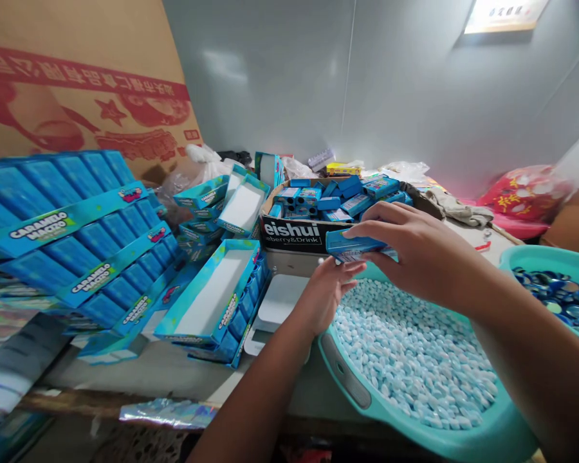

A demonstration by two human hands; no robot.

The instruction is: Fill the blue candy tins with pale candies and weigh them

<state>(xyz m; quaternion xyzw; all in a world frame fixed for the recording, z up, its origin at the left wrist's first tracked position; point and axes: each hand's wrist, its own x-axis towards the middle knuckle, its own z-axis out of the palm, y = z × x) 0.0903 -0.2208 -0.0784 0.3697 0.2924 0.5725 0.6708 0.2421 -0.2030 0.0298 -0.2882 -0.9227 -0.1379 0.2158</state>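
My right hand (400,238) grips a small blue candy box (338,243) between thumb and fingers, tilted above the near edge of a turquoise tub (439,440). Just below the box is my left hand (325,292), its fingers loosely stretched and apart toward the right; the palm is partly hidden. Small pale-blue and white candies (415,360) fill much of the tub. Behind the held box stands a black printed carton (292,235) heaped with similar blue boxes (347,190). A white scale (280,302) sits to the left of my left hand.
Blue display trays (207,296) stand left of the scale, with filled trays (101,244) stacked farther left. A second turquoise tub (531,257) holds dark-blue round pieces at right. A big brown carton (91,38) rises at back left, and a red bag (521,196) lies back right.
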